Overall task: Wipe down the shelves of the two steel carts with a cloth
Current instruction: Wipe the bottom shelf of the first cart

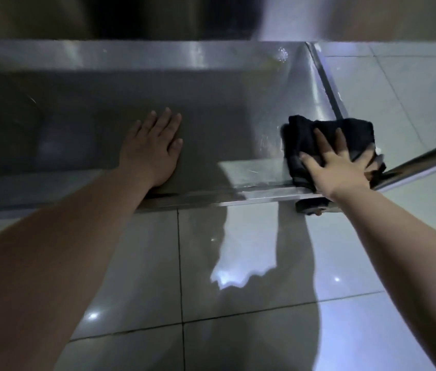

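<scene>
A: Where's the cloth?
B: The dark cloth (305, 135) sits bunched at the shelf's (211, 108) near right corner, under the right hand (342, 170). Its fingers (322, 143) are spread flat, pressing rather than clutching.
A: How will it handle?
B: Soft and light, probably limp, so push it from on top. The left hand (152, 151) rests flat and relaxed on the steel.

Right hand (340, 167) presses cloth (307, 137) on shelf (211, 111); left hand (152, 148) flat.
</scene>
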The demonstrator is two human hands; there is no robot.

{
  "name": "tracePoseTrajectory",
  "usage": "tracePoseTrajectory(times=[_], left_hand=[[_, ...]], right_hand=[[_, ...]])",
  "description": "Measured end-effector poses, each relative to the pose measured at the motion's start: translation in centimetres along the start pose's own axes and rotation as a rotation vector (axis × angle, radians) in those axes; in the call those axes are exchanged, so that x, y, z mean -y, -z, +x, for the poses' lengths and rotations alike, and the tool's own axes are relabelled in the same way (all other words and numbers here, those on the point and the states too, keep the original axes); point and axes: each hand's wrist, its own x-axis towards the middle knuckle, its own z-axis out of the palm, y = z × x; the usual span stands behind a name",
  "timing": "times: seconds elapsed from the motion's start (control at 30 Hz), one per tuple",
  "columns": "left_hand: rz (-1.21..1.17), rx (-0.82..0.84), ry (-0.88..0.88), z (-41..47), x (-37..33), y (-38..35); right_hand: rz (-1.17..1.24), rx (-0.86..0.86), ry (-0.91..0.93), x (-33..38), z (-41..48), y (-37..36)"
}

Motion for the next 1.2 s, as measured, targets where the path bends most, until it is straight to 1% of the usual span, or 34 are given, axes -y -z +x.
tracePoseTrajectory(times=[0.07,0.1,0.17,0.27,0.3,0.37,0.43,0.47,0.5,0.57,0.63,0.67,0.73,0.8,0.87,0.93,1.0,1.07,1.13,1.2], left_hand=[[-0.005,0.009,0.011,-0.1,-0.2,0.1],[0.005,0.020,0.013,-0.2,-0.2,0.2],[0.001,0.067,0.008,0.2,-0.2,0.5],[-0.116,0.193,-0.002,1.7,0.8,2.0],[-0.163,0.242,-0.002,2.1,1.3,2.7],[-0.189,0.299,-0.016,2.4,2.2,3.6],[-0.135,0.282,-0.057,2.0,2.2,3.6],[-0.119,0.253,-0.081,1.6,2.1,3.3],[-0.115,0.204,-0.101,1.2,2.1,3.0],[-0.126,0.078,-0.102,0.4,3.0,2.5],[-0.130,0.025,-0.036,-0.5,5.5,2.2],[-0.119,0.039,0.002,-1.0,6.8,1.9],[-0.051,0.088,0.065,-2.1,9.0,1.3],[0.006,0.091,0.079,-2.9,9.9,1.0],[0.013,0.063,0.082,-3.3,9.6,1.0],[0.003,0.043,0.090,-3.5,9.4,1.1],[-0.005,0.040,0.086,-3.6,9.6,1.3],[-0.009,0.046,0.070,-3.5,10.0,1.5],[-0.004,0.053,0.062,-3.4,10.3,1.7],[0.027,0.038,0.060,-3.6,10.3,1.7]], right_hand=[[-0.005,-0.002,0.005,1.8,-1.0,-0.3],[-0.004,-0.002,0.056,3.5,-1.9,-0.6],[-0.011,-0.007,0.244,8.3,-4.7,-1.5],[-0.027,-0.033,0.540,16.2,-10.5,-3.4],[-0.031,-0.023,0.594,17.9,-11.5,-3.5],[-0.028,-0.004,0.647,18.6,-10.9,-3.3],[-0.006,0.006,0.625,15.9,-8.4,-2.7],[-0.007,0.013,0.568,13.7,-6.9,-2.5],[-0.011,0.014,0.480,11.2,-5.3,-2.2],[0.007,0.028,0.237,6.1,-2.6,-1.3],[0.029,0.052,0.047,2.9,-1.0,-0.2],[0.023,0.060,0.004,2.2,-0.6,0.2],[0.019,0.067,-0.026,2.4,-0.3,0.2],[0.038,0.052,-0.065,4.2,-0.2,0.0],[0.063,0.055,-0.103,6.8,0.1,0.2],[0.071,0.066,-0.081,10.3,0.4,0.5],[0.053,0.028,0.004,14.6,-0.1,0.2],[0.058,-0.006,0.119,19.8,-1.3,-0.2],[0.059,0.004,0.261,25.0,-3.1,-0.7],[0.017,0.029,0.416,28.5,-5.0,-1.4]])
